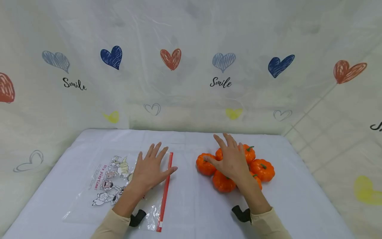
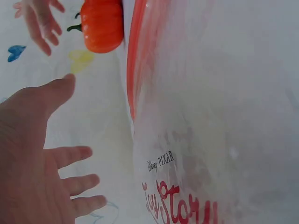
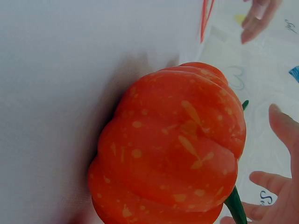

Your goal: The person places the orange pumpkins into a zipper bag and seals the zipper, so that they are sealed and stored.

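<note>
My left hand [image 1: 149, 171] hovers with spread fingers over a clear plastic zip bag [image 1: 80, 202]. The bag lies flat, printed with cartoon figures and "It's playtime!", its red zip strip [image 1: 165, 196] along the right edge. In the left wrist view, red "Toy Story" lettering [image 2: 180, 205] shows on it. Over a cluster of several small orange pumpkins [image 1: 264, 170] my right hand [image 1: 231, 161] is held, fingers spread, hiding some of them. One pumpkin [image 3: 168, 149] with a green stem fills the middle of the right wrist view, beside that hand. Neither hand holds anything.
A white cloth covers the table [image 1: 194, 212]. Behind it hangs a pale backdrop [image 1: 191, 30] printed with hearts and the word "Smile". A black wrist strap [image 1: 138, 218] shows at the left sleeve, and another strap [image 1: 241, 214] at the right.
</note>
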{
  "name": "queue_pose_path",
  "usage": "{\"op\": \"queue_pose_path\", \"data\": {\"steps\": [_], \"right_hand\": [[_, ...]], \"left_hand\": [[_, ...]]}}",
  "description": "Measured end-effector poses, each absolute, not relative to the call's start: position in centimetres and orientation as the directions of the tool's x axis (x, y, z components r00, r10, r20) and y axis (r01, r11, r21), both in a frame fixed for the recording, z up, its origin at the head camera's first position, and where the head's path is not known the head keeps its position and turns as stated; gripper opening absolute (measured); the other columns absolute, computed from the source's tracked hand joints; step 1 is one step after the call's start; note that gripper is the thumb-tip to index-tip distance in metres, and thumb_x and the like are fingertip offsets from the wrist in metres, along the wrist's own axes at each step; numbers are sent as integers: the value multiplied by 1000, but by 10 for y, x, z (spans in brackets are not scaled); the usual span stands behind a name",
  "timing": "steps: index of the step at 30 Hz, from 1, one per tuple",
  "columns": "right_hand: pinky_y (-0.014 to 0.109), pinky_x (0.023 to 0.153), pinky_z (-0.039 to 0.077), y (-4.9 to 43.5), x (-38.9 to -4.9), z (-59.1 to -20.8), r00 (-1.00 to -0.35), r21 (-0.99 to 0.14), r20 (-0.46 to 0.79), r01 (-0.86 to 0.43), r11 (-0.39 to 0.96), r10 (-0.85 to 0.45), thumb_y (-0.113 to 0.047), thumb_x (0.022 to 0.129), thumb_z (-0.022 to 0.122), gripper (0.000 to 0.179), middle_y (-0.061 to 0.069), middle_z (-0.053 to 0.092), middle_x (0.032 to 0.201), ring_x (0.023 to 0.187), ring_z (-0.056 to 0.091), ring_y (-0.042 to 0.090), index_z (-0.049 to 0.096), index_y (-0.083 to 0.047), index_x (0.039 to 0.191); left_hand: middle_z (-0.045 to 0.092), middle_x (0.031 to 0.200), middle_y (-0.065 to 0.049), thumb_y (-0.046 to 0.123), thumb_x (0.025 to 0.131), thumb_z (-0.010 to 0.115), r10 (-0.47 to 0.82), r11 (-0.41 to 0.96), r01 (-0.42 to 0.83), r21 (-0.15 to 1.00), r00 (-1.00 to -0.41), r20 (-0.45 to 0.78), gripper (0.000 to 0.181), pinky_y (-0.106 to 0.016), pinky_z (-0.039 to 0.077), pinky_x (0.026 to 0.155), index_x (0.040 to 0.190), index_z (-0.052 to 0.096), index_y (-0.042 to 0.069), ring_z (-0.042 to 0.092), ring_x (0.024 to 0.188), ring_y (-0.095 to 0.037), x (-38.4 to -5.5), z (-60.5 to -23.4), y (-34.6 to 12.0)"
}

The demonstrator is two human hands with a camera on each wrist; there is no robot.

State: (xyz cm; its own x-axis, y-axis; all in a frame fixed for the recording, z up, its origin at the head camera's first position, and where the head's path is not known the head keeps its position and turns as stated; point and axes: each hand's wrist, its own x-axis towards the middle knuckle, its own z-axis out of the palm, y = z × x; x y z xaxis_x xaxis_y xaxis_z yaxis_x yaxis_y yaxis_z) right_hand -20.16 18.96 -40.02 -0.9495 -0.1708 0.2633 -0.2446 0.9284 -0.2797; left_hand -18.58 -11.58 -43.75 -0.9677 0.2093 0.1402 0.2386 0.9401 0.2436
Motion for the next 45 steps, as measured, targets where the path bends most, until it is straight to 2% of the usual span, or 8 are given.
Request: {"op": "queue_pose_path", "data": {"steps": [6, 12, 18, 24, 38, 45], "right_hand": [[68, 115, 40, 190, -198, -397, -961, -394, 220, -245, 886, -168, -60, 90, 73, 88, 19, 42, 161, 147, 44, 43, 43, -15, 158], [60, 111, 47, 192, -197, -398, -957, -420, 212, -271, 866, -196, -55, 92, 74, 81, 17, 53, 149, 135, 54, 38, 48, -11, 154], [57, 106, 52, 194, -197, -401, -961, -435, 194, -262, 861, -195, -53, 92, 75, 77, 15, 57, 143, 130, 57, 36, 51, -11, 151], [56, 103, 54, 194, -197, -404, -973, -441, 128, -231, 868, -194, -53, 93, 74, 75, 13, 55, 146, 130, 59, 34, 50, -15, 153], [55, 102, 55, 191, -195, -405, -970, -451, 80, -239, 860, -228, -48, 93, 75, 68, 9, 56, 146, 127, 60, 31, 54, -15, 149], [55, 109, 51, 185, -194, -405, -959, -478, 46, -266, 837, -279, -45, 93, 76, 64, 8, 56, 145, 131, 59, 32, 57, -13, 146]], "left_hand": [[46, 163, -9, 67, 88, 68, 229, 920, 256, 297, -966, 125, 80, -64, 38, 118, 153, 52, 22, 41, 152, -34, -182, -443, -118], [57, 151, -7, 63, 86, 75, 238, 909, 265, 322, -964, 121, 73, -56, 48, 112, 145, 62, 22, 50, 142, -30, -177, -444, -119], [64, 133, -4, 60, 82, 80, 277, 900, 299, 318, -954, 115, 67, -49, 53, 104, 136, 68, 24, 57, 126, -25, -174, -446, -119], [63, 113, -1, 58, 78, 84, 287, 901, 307, 308, -952, 111, 68, -39, 54, 90, 136, 69, 26, 54, 104, -17, -172, -448, -123], [68, 112, 0, 60, 77, 85, 330, 877, 320, 357, -943, 33, 70, -36, 56, 85, 138, 66, 30, 57, 98, -13, -170, -454, -128], [63, 102, 5, 57, 76, 86, 334, 859, 300, 414, -943, -10, 69, -32, 53, 77, 137, 66, 32, 53, 90, -9, -168, -458, -132]]}}
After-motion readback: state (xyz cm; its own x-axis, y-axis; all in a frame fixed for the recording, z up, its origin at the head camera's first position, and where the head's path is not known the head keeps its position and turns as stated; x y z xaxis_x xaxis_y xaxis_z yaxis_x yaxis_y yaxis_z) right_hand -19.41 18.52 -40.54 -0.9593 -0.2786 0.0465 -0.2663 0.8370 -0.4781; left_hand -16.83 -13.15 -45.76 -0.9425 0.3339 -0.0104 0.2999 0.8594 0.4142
